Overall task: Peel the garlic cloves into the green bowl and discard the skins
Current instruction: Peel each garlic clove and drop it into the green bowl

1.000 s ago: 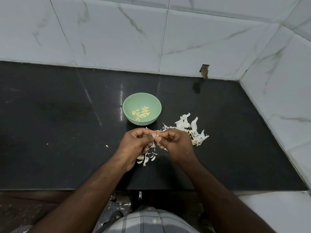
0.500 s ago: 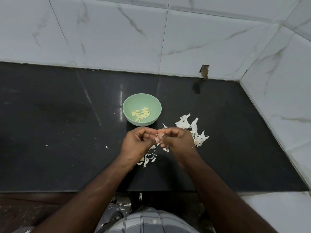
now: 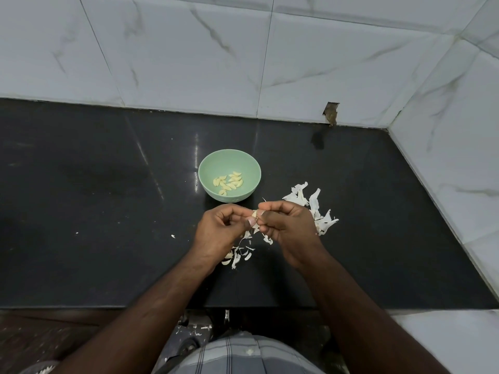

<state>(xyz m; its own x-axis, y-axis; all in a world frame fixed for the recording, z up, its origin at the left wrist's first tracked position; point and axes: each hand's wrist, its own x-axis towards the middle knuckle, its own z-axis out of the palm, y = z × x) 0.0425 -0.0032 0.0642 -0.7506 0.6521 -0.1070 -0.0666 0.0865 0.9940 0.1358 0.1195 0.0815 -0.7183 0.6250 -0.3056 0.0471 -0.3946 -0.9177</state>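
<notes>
Above counter (image 3: 108,211), clove (image 3: 255,213) between hands (image 3: 256,225)

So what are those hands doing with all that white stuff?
A person is peeling garlic. The left hand and right hand both pinch one small garlic clove between their fingertips, just in front of the green bowl. Peeled cloves already lie in the bowl. Papery garlic skins are scattered on the black counter, to the right of the hands and beneath them, not yet cleared away.
</notes>
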